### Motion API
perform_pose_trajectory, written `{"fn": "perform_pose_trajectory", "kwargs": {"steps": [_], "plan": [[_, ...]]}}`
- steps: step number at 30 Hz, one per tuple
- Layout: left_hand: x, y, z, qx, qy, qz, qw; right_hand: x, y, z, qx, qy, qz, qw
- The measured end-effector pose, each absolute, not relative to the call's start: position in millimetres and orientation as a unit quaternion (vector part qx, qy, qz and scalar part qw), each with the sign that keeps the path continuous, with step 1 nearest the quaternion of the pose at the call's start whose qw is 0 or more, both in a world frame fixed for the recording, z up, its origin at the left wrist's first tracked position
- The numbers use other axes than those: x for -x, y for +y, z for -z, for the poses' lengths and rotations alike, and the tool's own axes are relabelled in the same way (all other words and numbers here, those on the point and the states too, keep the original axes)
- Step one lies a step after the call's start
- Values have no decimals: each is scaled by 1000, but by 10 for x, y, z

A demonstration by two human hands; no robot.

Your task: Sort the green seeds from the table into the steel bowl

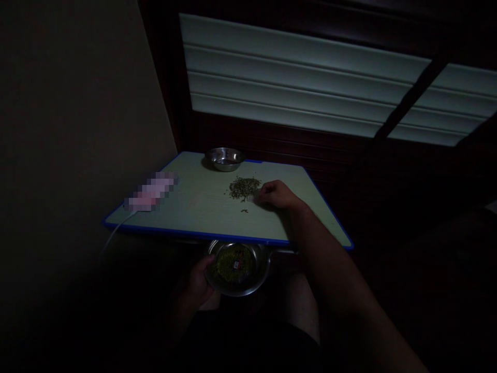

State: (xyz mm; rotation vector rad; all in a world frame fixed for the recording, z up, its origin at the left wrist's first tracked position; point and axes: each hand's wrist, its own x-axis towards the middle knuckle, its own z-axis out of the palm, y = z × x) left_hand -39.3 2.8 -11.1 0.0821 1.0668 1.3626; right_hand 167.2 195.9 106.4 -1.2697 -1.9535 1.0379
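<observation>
My left hand (202, 280) grips the left rim of a shiny metal bowl (256, 286), held just below the table's front edge. Small greenish grains (224, 265) lie in that bowl, with a dark item bearing a white label (236, 264) among them. Over the tabletop, my right hand (277, 194) has its fingers closed together at the right side of a loose pile of small brownish-green grains (244, 187). A small pale piece (251, 198) shows at its fingertips; dim light hides what it is. A few grains lie apart, nearer the front edge.
The pale table (194, 207) has a blue edge. Another metal bowl (225, 159) stands at its back. On the left lies a blurred-out pinkish object (151, 191) with a white cable (116, 228) hanging over the edge. A wall and a dark slatted panel close off left and back.
</observation>
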Motion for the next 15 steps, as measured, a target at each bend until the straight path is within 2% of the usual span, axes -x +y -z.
{"fn": "perform_pose_trajectory", "kwargs": {"steps": [15], "plan": [[399,35,143,-60,458,-598,654,-1600,1924,-1060,432,-749,-403,299]]}}
